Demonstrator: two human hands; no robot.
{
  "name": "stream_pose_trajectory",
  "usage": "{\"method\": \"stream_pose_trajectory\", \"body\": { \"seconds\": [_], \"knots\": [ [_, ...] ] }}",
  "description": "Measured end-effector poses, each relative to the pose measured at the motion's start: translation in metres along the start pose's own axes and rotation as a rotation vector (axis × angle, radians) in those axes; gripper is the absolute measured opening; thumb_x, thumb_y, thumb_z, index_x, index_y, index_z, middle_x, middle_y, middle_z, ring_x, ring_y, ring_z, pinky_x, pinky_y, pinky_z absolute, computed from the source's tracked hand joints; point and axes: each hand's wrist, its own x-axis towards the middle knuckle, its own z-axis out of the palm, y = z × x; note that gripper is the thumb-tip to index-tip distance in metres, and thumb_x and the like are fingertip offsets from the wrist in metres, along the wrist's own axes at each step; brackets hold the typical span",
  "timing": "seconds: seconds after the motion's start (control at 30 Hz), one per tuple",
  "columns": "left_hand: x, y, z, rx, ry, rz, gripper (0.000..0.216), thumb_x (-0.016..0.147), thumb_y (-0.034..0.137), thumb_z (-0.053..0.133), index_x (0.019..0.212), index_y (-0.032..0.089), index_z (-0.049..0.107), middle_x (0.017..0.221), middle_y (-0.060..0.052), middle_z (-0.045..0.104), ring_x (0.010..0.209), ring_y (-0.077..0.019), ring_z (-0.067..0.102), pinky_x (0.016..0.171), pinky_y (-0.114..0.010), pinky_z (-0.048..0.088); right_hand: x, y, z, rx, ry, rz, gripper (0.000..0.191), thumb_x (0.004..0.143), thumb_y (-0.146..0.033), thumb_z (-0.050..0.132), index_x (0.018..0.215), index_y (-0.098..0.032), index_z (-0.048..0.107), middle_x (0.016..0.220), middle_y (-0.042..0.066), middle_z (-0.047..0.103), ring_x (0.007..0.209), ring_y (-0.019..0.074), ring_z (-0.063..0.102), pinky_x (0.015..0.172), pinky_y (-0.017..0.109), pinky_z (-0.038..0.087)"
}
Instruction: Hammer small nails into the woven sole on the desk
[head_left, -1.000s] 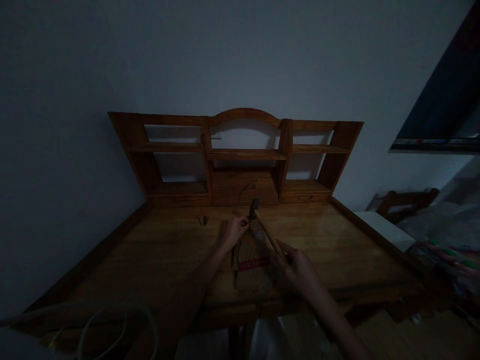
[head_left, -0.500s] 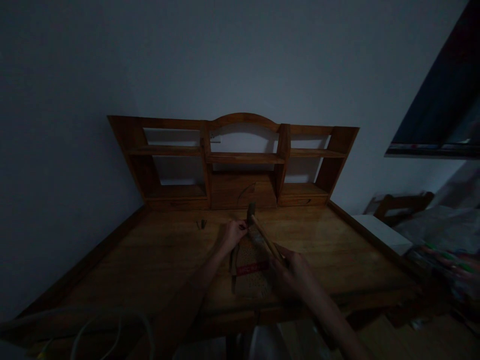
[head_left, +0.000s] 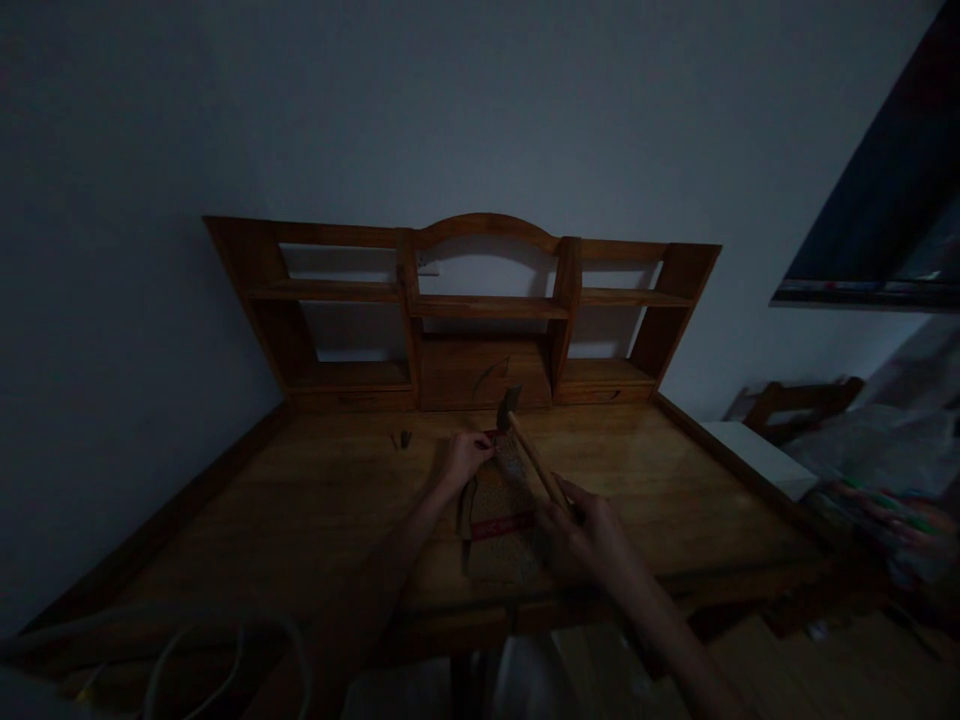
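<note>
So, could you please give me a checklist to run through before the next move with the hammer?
1. Grip: the right hand is closed round the handle of the hammer: ok.
2. Fingers clear of the hammer head: not ok, the left hand is right beside it.
3. The board lies on the desk: ok.
4. What the left hand pinches at the board's far end: cannot tell, too dark.
5. Light on the work: not ok, very dim.
</note>
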Motion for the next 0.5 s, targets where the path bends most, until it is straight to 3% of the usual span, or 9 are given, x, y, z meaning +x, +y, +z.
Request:
{"method": "stream_pose_trajectory", "body": {
  "seconds": [0.17,0.37,0.5],
  "knots": [
    [-0.002,0.001,-0.001,0.005,0.003,0.003,0.007,0.071,0.013,0.066,0.072,0.013,0.073,0.07,-0.003,0.071,0.067,-0.0157,0.063,0.06,-0.021,0.041,-0.001,0.007,0.008,-0.036,-0.062,0.013,0.044,0.087,-0.036,0.053,0.127,-0.02,0.063,0.096,0.009,0.076,0.086,0.0275,0.072,0.074,0.034,0.056],
    [0.001,-0.004,0.002,0.0,0.002,-0.024,0.005,0.071,0.015,0.069,0.071,0.013,0.073,0.071,-0.005,0.072,0.065,-0.0165,0.064,0.057,-0.022,0.042,-0.002,0.004,0.008,0.064,-0.052,-0.01,0.044,0.091,-0.037,0.05,0.129,-0.019,0.061,0.107,0.008,0.074,0.094,0.0264,0.07,0.078,0.033,0.055],
    [0.0,-0.002,0.0,-0.008,0.013,-0.025,0.007,0.073,0.02,0.071,0.072,0.014,0.074,0.072,-0.005,0.073,0.066,-0.0173,0.066,0.058,-0.023,0.043,-0.001,0.002,0.002,0.161,-0.086,0.014,0.042,0.091,-0.039,0.051,0.124,-0.016,0.064,0.095,0.006,0.076,0.083,0.0239,0.071,0.068,0.028,0.055]
  ]
}}
